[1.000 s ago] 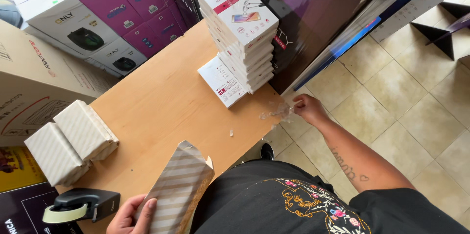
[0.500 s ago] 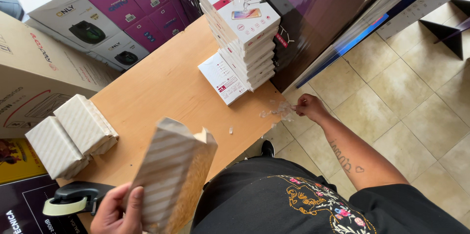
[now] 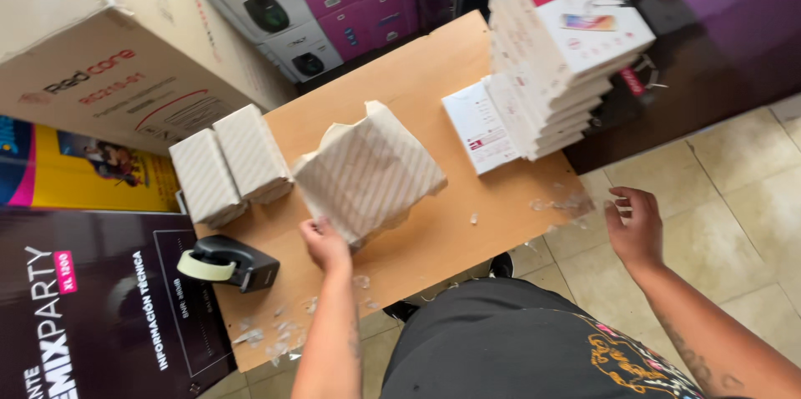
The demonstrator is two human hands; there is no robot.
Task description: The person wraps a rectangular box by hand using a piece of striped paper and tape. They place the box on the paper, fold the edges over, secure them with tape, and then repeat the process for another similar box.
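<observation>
Left hand (image 3: 324, 242) grips striped package (image 3: 370, 169) — right hand (image 3: 636, 225) free.

The package (image 3: 371, 172) is a flat block wrapped in pale paper with thin stripes. The paper looks torn and loose at its top and right sides. It sits tilted near the middle of the table (image 3: 425, 73), lifted at the near edge.

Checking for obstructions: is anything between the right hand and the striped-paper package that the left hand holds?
Nothing visible. The right hand hangs open off the table edge; only bare wooden table with plastic scraps lies between it and the striped package in the left hand.
</observation>
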